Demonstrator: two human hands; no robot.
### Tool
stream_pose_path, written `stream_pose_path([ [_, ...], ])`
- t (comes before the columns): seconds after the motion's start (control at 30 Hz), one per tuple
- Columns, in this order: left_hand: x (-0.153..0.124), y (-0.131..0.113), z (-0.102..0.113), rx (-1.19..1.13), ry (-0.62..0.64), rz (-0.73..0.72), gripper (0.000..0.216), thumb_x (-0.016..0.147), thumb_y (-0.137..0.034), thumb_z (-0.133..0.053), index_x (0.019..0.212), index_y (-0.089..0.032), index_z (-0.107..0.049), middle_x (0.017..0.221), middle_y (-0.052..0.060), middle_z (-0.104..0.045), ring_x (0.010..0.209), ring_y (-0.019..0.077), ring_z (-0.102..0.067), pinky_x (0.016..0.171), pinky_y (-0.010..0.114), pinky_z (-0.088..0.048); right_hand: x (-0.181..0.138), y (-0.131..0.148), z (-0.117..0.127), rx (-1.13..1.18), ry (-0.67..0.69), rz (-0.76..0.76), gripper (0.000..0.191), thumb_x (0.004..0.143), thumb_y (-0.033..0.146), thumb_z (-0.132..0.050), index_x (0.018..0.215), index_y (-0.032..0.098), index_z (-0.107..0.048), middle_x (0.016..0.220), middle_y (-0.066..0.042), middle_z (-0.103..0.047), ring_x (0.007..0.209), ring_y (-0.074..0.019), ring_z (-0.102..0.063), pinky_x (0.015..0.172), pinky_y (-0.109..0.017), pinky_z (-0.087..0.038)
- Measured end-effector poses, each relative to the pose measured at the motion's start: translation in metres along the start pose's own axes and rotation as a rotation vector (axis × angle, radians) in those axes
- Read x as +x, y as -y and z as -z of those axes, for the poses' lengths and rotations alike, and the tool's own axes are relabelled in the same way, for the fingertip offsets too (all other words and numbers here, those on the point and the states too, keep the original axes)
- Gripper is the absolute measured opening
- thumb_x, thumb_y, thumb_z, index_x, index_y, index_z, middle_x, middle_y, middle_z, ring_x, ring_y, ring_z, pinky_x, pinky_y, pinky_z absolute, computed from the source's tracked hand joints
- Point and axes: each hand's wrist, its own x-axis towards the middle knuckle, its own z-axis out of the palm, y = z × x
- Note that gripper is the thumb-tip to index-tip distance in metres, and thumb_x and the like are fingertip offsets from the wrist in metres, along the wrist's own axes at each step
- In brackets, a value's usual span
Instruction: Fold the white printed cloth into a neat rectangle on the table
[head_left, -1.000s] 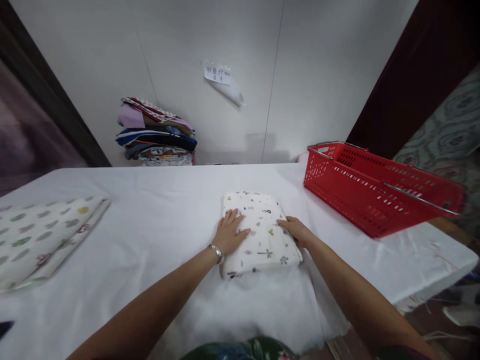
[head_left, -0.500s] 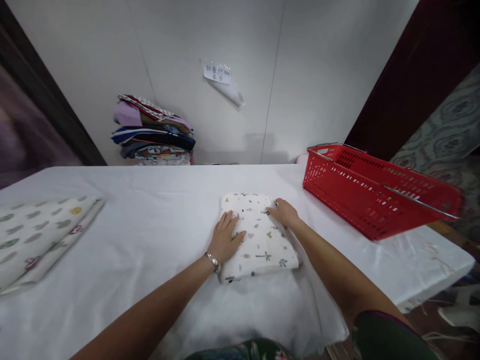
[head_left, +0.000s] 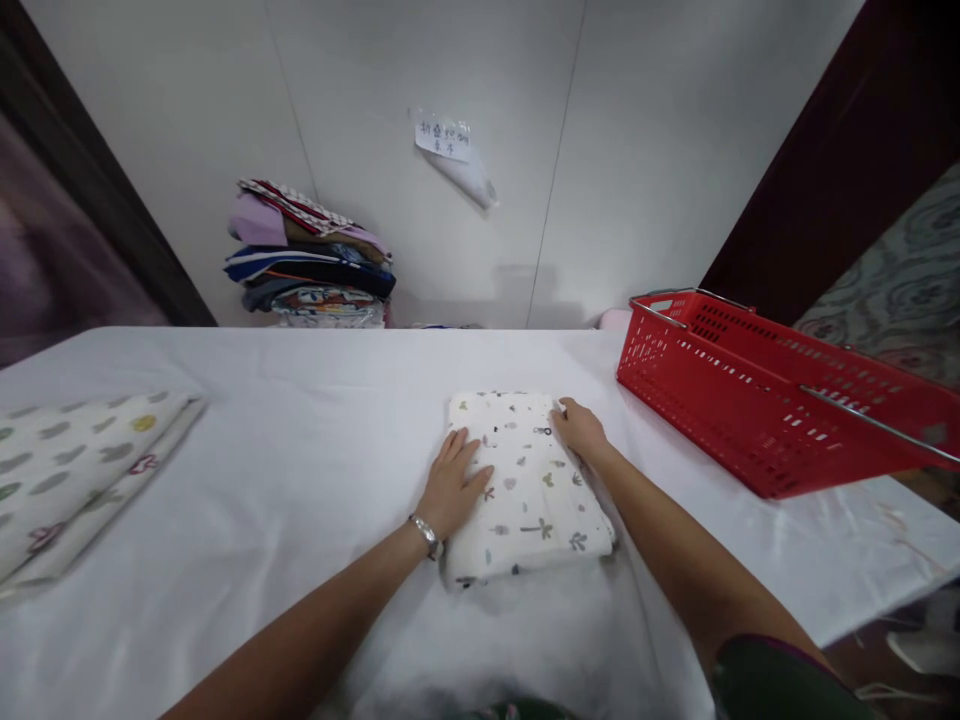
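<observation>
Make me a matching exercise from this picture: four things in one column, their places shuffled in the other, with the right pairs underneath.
Things
1. Left hand
2. Red basket
3. Right hand
4. Stack of fabrics

Places
A. At the far right corner of the folded cloth in the middle
B. Beyond the far edge of the white table
C. Spread on the left part of the folded cloth in the middle
D. On the right side of the white table

Pairs: 1-C, 2-D, 3-A, 4-B
</observation>
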Motion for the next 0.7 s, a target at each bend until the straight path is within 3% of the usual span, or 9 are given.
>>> stream_pose_path([
  [0.1, 0.021, 0.002, 0.005, 0.009, -0.012, 0.018, 0.058, 0.083, -0.048, -0.040, 0.130, -0.014, -0.043, 0.147, 0.008, -0.023, 0.137, 0.0229, -0.012, 0.112, 0.040, -0.018, 0.011, 0.004, -0.001, -0.013, -0.087, 0.097, 0.036, 0.083, 0.042, -0.044, 0.107, 0.018, -0.055, 0.110, -0.008, -0.056, 0.100, -0.0195, -0.052, 0.082, -0.027, -0.037],
  [0.2, 0.052, 0.006, 0.011, 0.040, -0.033, 0.034, 0.058, 0.084, -0.043, -0.038, 0.131, -0.010, -0.041, 0.147, 0.010, -0.023, 0.137, 0.0239, -0.013, 0.113, 0.039, -0.017, 0.023, 0.010, -0.005, 0.021, -0.093, 0.097, 0.031, 0.083, 0.041, -0.046, 0.101, 0.018, -0.056, 0.110, -0.007, -0.054, 0.102, -0.0177, -0.049, 0.083, -0.025, -0.036],
  [0.33, 0.090, 0.015, 0.017, 0.061, -0.024, 0.064, 0.055, 0.084, -0.038, -0.039, 0.130, -0.008, -0.041, 0.142, 0.013, -0.032, 0.134, 0.0237, -0.022, 0.112, 0.036, -0.018, 0.032, 0.014, -0.008, 0.054, -0.083, 0.104, 0.026, 0.082, 0.034, -0.048, 0.099, 0.017, -0.057, 0.107, -0.006, -0.055, 0.098, -0.0166, -0.049, 0.082, -0.025, -0.035],
  [0.47, 0.111, 0.018, 0.017, 0.055, -0.046, 0.058, 0.046, 0.082, -0.037, -0.043, 0.120, -0.012, -0.049, 0.130, 0.011, -0.047, 0.124, 0.0228, -0.036, 0.106, 0.034, -0.027, 0.034, 0.014, -0.003, 0.047, -0.235, 0.230, 0.018, 0.084, 0.025, -0.041, 0.086, 0.017, -0.057, 0.098, -0.006, -0.057, 0.096, -0.0160, -0.047, 0.084, -0.025, -0.032],
  [0.57, 0.120, 0.016, 0.016, 0.044, -0.054, 0.073, 0.033, 0.081, -0.036, -0.045, 0.104, -0.016, -0.057, 0.114, 0.009, -0.056, 0.110, 0.0212, -0.047, 0.096, 0.032, -0.036, 0.043, 0.013, -0.001, 0.170, -0.298, 0.054, 0.021, 0.085, 0.031, -0.038, 0.088, 0.018, -0.054, 0.088, -0.004, -0.058, 0.084, -0.0156, -0.050, 0.074, -0.025, -0.035],
  [0.7, 0.131, 0.015, 0.015, 0.031, -0.054, 0.137, 0.022, 0.081, -0.036, -0.043, 0.084, -0.019, -0.057, 0.096, 0.006, -0.062, 0.091, 0.0185, -0.055, 0.081, 0.030, -0.041, 0.060, 0.008, -0.007, 0.247, -0.225, -0.093, 0.020, 0.084, 0.032, -0.041, 0.088, 0.018, -0.054, 0.081, -0.003, -0.060, 0.075, -0.0149, -0.051, 0.066, -0.024, -0.035],
])
